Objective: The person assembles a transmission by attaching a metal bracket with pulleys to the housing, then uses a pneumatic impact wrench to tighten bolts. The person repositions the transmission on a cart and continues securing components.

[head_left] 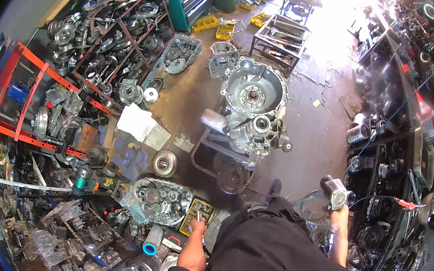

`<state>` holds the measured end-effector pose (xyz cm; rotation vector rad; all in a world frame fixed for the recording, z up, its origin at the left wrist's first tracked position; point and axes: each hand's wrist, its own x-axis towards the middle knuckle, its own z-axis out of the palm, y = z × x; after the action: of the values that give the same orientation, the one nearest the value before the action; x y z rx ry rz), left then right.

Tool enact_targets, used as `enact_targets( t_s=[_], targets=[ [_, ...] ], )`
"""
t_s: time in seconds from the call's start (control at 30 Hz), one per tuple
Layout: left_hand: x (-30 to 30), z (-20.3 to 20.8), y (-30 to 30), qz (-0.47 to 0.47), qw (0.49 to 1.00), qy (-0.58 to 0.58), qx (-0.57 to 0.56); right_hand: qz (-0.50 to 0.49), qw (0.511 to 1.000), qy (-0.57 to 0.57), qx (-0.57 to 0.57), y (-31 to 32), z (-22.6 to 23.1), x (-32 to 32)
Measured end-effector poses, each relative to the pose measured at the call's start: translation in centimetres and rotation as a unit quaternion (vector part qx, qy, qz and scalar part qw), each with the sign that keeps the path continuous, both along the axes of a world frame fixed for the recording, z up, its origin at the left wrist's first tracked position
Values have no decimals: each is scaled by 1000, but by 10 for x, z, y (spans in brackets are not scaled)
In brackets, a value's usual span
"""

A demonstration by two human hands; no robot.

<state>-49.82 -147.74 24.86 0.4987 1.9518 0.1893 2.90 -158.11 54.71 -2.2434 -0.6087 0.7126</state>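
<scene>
My right hand (338, 212) grips an air impact wrench (334, 192), its grey body raised at my right side. My left hand (198, 226) is closed around a slim shiny metal piece (198, 215), perhaps a socket or tool handle; its exact kind is hard to make out. That hand is over a yellow tray (208, 207) of small parts. Left of the tray lies an opened gearbox housing (163, 201) with gears showing. In front of me, a large silver transmission case (255, 90) rests on a metal stand (205, 153).
Shelves of gears (110, 56) line the left, and racks of parts (372, 165) crowd the right. A torque converter (164, 163), a white cloth (135, 121) and a clear bin (181, 54) are on the floor. A blue hose (412, 94) crosses the right side.
</scene>
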Motion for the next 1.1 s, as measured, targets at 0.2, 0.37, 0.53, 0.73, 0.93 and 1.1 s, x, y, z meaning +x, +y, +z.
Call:
enact_targets(
  t_s=[0.2,0.37,0.53,0.73,0.93,1.1],
  targets=[
    [21,7,7,-123,992,28,-28,-52,998,16,40,-43,-10,12],
    [74,16,43,-193,981,-12,4,-53,997,10,-61,-84,23,36],
    [190,20,92,-222,975,-21,19,-101,991,-2,-84,-115,26,101],
    [346,44,111,-385,922,17,46,-250,966,28,-51,-167,24,175],
    [459,42,140,-528,841,8,115,-326,945,31,-19,-199,12,223],
    [521,11,176,-657,723,120,173,-349,936,42,10,-189,-8,249]
  ],
)
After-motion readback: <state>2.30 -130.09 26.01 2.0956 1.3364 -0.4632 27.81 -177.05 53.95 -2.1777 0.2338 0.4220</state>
